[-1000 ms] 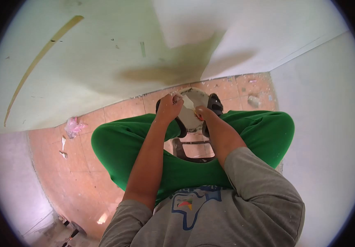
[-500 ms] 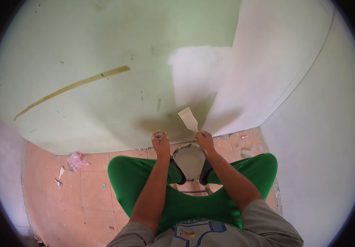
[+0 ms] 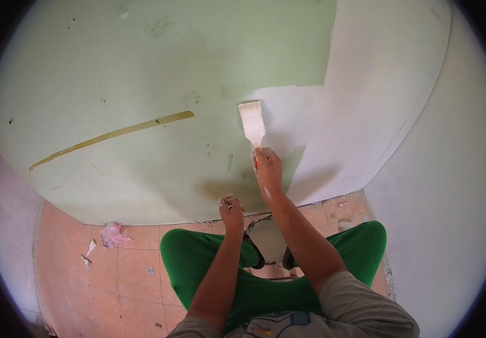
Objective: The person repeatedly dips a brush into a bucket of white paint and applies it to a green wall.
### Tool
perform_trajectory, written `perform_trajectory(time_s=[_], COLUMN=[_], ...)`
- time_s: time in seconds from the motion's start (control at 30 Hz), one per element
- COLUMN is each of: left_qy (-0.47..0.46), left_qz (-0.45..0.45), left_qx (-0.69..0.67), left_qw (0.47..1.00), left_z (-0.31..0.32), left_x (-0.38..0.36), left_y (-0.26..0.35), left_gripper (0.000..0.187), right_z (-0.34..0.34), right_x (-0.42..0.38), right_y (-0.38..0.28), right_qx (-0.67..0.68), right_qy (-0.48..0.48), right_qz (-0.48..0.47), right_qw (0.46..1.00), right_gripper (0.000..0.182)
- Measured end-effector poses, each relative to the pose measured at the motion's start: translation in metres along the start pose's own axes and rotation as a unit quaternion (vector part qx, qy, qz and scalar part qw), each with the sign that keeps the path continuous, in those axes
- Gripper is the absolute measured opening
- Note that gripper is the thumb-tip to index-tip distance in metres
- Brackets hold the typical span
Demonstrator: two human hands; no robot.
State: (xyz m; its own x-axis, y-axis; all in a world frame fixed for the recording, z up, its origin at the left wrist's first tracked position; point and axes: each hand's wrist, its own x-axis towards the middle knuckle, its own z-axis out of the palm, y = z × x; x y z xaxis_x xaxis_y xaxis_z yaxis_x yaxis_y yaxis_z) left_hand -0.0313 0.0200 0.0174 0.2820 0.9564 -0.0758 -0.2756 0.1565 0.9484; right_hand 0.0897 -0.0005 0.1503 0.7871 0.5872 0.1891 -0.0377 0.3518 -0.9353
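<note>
My right hand (image 3: 267,163) grips the handle of a wide, flat paintbrush (image 3: 252,121) coated in white paint. The bristles point up and lie against or very close to the green wall (image 3: 158,67), at the left edge of a white painted patch (image 3: 293,110). My left hand (image 3: 231,207) hovers low before the wall, left of a round bucket (image 3: 267,239) of whitish paint. Its fingers are loosely bent and smeared with white, with nothing visible in them. The bucket stands on the floor between my feet, partly hidden by my right forearm.
A strip of brownish tape (image 3: 116,132) runs across the wall at left. On the tiled floor (image 3: 133,281) lie a crumpled pink plastic bag (image 3: 113,234), two small whitish scraps and other debris. A pale side wall (image 3: 440,225) meets the green wall at right.
My right hand has risen from beside the bucket, bringing the brush up to the edge of the white patch. My left hand stays low, loosely bent. The view has shifted slightly.
</note>
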Motion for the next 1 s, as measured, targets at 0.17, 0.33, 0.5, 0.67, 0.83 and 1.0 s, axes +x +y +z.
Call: perform_trajectory(time_s=[0.17,0.33,0.5,0.67,0.83,1.0], left_qy=[0.01,0.015,0.011,0.01,0.004,0.016], left_qz=[-0.005,-0.023,-0.026,-0.022,-0.015,-0.025], left_qx=[-0.035,-0.052,-0.048,-0.047,-0.042,-0.032], left_qw=[0.999,0.998,0.998,0.999,0.999,0.999], left_z=[-0.003,-0.004,-0.005,-0.006,-0.004,-0.003], left_x=[0.0,0.003,0.005,0.006,0.009,0.011], left_y=[0.008,0.012,0.013,0.008,0.007,0.01], left_gripper=[0.03,0.029,0.028,0.028,0.027,0.027], right_z=[0.01,0.005,0.005,0.018,0.015,0.019], right_x=[0.016,0.011,0.001,0.017,0.008,0.013], right_y=[0.001,0.014,0.006,0.002,0.032,0.005], right_qx=[-0.013,-0.082,-0.073,-0.117,-0.103,-0.081], right_qy=[0.011,0.038,0.048,0.036,0.078,0.079], right_qz=[-0.024,-0.036,-0.069,-0.13,-0.088,-0.131], right_qw=[1.0,0.995,0.994,0.984,0.988,0.985], right_gripper=[0.024,0.024,0.023,0.024,0.027,0.026])
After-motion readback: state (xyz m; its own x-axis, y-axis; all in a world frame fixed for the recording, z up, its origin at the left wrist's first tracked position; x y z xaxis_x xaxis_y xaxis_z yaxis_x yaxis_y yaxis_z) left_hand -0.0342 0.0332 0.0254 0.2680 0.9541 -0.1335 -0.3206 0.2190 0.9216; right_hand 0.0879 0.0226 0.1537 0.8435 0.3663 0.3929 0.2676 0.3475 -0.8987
